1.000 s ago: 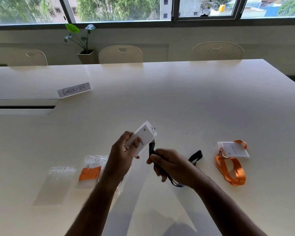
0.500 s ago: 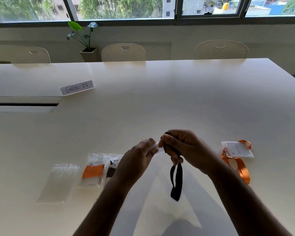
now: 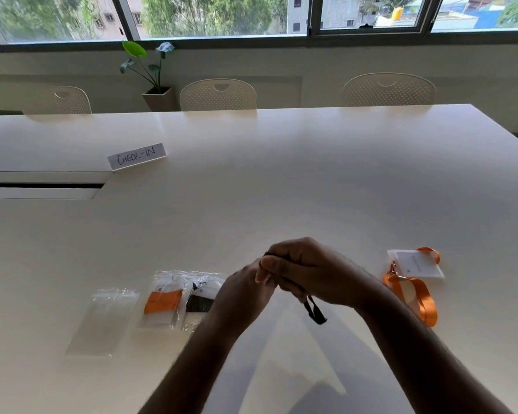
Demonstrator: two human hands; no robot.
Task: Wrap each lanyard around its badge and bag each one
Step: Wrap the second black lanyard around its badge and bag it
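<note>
At lower left an empty clear plastic zip bag [image 3: 105,318] lies flat, beside two filled bags [image 3: 163,300]. At centre the left hand [image 3: 243,294] and right hand [image 3: 308,271] close together around the black fabric lanyard [image 3: 314,313], its badge hidden. At right lies an orange ribbon lanyard [image 3: 422,297] with white badge [image 3: 416,264].

Worn at head height, looking forward and down across the white table [image 3: 281,180] toward the far chairs [image 3: 218,95] and windows [image 3: 216,16]. Wide-angle (edges bowed). Close over both hands at lower centre, forearms entering from the bottom edge. Single view only, nothing shared.
</note>
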